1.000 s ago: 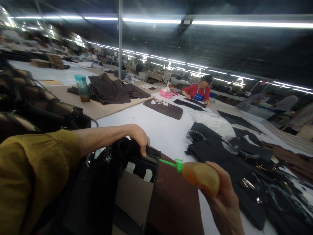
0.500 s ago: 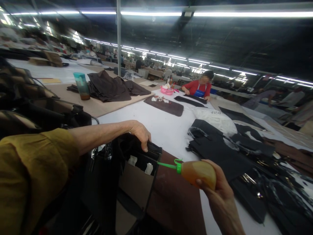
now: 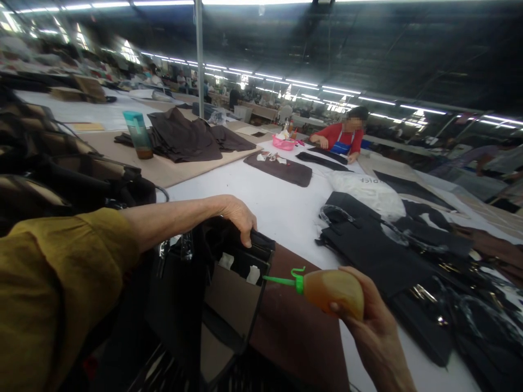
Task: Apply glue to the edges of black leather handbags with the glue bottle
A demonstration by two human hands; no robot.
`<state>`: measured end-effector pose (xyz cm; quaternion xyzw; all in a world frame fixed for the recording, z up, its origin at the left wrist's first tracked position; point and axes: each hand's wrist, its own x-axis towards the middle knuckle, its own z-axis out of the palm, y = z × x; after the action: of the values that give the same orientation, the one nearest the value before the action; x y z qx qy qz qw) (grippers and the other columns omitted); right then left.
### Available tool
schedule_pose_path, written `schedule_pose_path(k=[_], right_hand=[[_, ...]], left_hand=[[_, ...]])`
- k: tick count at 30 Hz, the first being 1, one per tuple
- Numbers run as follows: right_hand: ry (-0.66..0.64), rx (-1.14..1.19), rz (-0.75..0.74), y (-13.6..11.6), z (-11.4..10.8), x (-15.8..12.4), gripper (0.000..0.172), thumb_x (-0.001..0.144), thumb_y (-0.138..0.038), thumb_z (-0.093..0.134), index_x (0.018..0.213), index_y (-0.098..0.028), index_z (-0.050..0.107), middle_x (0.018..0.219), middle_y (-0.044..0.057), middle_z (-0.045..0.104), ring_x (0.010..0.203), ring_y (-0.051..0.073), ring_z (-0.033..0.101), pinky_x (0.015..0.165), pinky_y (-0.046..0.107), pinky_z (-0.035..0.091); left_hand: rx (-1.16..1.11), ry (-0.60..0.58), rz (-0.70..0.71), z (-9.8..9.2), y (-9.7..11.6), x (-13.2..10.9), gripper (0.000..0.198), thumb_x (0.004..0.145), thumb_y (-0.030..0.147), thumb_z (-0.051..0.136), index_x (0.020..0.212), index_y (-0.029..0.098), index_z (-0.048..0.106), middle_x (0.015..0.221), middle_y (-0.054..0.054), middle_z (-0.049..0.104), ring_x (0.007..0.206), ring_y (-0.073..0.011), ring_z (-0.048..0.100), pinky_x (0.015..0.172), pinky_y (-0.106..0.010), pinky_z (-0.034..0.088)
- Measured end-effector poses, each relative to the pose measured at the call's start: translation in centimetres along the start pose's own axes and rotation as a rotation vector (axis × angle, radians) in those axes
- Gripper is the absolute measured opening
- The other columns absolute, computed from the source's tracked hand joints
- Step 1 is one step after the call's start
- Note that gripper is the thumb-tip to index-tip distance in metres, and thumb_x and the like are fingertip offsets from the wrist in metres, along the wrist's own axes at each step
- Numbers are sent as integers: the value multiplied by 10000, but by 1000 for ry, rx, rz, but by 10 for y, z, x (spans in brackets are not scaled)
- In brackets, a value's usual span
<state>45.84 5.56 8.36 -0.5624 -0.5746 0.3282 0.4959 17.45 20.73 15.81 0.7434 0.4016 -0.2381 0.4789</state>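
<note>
My right hand [image 3: 376, 316] is wrapped round a squeeze bottle [image 3: 330, 291] of amber liquid. Its thin green nozzle [image 3: 281, 281] points left, with the tip at the side edge of an open black bag [image 3: 174, 305]; whether it touches cannot be made out. My left hand [image 3: 240, 218] reaches across and is closed on the bag's upper edge, thumb toward the opening. Inside the bag show a beige lining [image 3: 232, 296] and two white tabs, one of them a tab [image 3: 253, 275] close to the nozzle tip. Under the bag lies a brown sheet [image 3: 294, 326].
Black bags [image 3: 368, 245] with plastic-wrapped handles lie on the right of the white table [image 3: 204, 182]. A teal-lidded bottle [image 3: 138, 136] stands beside dark brown cloth [image 3: 183, 136]. Across the table sits a person in a red top [image 3: 330, 139], near a pink basket [image 3: 285, 142].
The view has tipped slightly downward. The nozzle tip stays at the bag's edge, now a little lower relative to the white tab. Both hands keep their holds.
</note>
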Motion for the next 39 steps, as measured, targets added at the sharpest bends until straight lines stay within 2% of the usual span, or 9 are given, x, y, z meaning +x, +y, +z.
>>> schedule_pose_path(k=[3,10,18,28,34,39], right_hand=[[-24,-14,-12,8,-1,-5,511,654,-424,754,1107,-269,575,985,10,626,811,211,589,691,228,489],[-33,-121,-1,11,0,-18,522,642,-471,746,1099,-272,590,1061,15,617,899,244,584,798,268,466],[-84,-161,31,11,-2,-31,493,636,-455,745,1067,-262,608,1013,13,638,847,247,594,685,253,485],[-61,-87,209,-16,16,-49,511,552,-487,776,984,-259,624,933,-11,646,832,233,574,688,248,464],[-96,-84,251,-9,17,-56,521,542,-473,781,981,-234,630,985,17,634,860,255,580,722,270,478],[-120,-40,266,2,17,-63,520,545,-432,791,1000,-246,619,977,2,631,850,240,581,715,257,475]], left_hand=[[-9,-4,-5,1,0,0,288,616,280,637,860,141,701,782,-44,717,757,-235,646,649,-307,542],[7,-8,5,1,-4,0,358,623,306,633,929,130,688,843,-53,718,794,-236,639,686,-302,535],[7,-7,4,1,-8,4,380,602,331,647,930,145,699,844,-49,715,761,-231,631,719,-319,524],[10,-8,15,1,-11,5,380,611,326,644,939,141,694,826,-47,711,752,-222,624,717,-317,514],[-43,-9,2,3,-9,4,316,599,293,641,873,143,687,778,-35,704,759,-223,622,694,-306,508],[-36,3,2,4,-10,4,334,591,305,645,880,142,687,779,-33,703,759,-225,617,710,-314,503]])
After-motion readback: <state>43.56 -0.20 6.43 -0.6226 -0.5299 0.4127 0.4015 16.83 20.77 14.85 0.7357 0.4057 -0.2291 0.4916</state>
